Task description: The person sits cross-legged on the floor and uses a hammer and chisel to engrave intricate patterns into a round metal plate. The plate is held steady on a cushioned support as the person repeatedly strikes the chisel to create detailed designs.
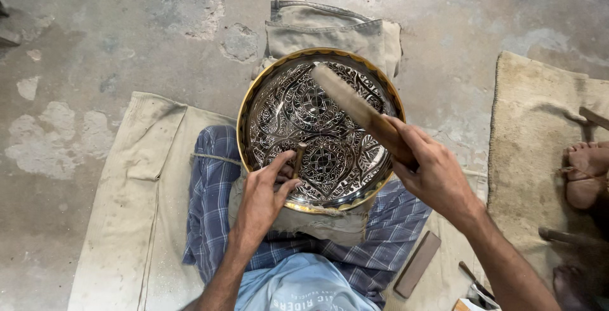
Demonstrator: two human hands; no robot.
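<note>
A round metal tray (266,89) with a brass rim and a dense engraved black-and-silver pattern rests on folded cloth over my lap. My left hand (266,193) pinches a short brown chisel (298,157), its tip set upright on the tray's lower left part. My right hand (428,168) grips the handle of a long wooden mallet (352,101), which lies raised diagonally across the tray, its head toward the upper middle.
Folded denim cloth (336,28) lies under the tray's far side. A beige sheet (133,190) covers the concrete floor on the left. A flat brown stone bar (417,264) and small tools (476,282) lie at lower right. Another person's feet (587,171) rest on a mat (533,127).
</note>
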